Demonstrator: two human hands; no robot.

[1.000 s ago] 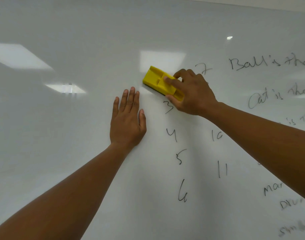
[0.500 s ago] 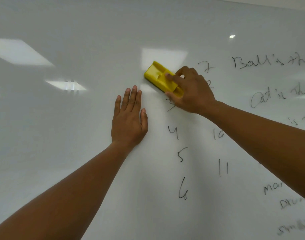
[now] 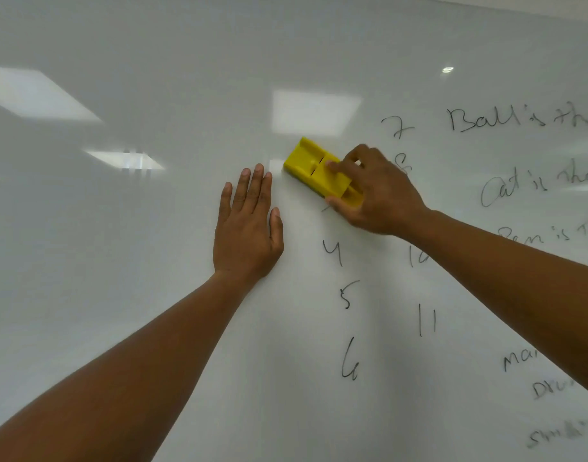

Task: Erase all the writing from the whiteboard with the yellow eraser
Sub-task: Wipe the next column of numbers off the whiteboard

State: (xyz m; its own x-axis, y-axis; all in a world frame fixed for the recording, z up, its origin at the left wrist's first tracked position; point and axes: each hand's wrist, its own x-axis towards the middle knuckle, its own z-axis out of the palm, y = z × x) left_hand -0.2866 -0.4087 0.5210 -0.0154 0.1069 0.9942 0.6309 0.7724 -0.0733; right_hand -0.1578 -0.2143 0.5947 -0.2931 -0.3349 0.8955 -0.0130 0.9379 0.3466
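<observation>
Two bare arms reach up from the bottom of the view to the whiteboard (image 3: 119,95). The left hand (image 3: 247,228) lies flat on the board, its fingers (image 3: 252,185) straight and close together, holding nothing. Just to its right, the right hand (image 3: 379,195) holds the yellow eraser (image 3: 314,170) against the board, with fingers clamped along its top and the thumb under its lower edge. The eraser is a long bright yellow block, tilted so its free end points up and left, with a groove running down its back. Below it are black numbers 4, 5 and 6, and further right 7, 8, part of a 10, and 11. Far right are handwritten lines such as "Ball is the" (image 3: 519,120). The left side of the board is bare and shiny, with ceiling lights (image 3: 36,91) mirrored in it.
</observation>
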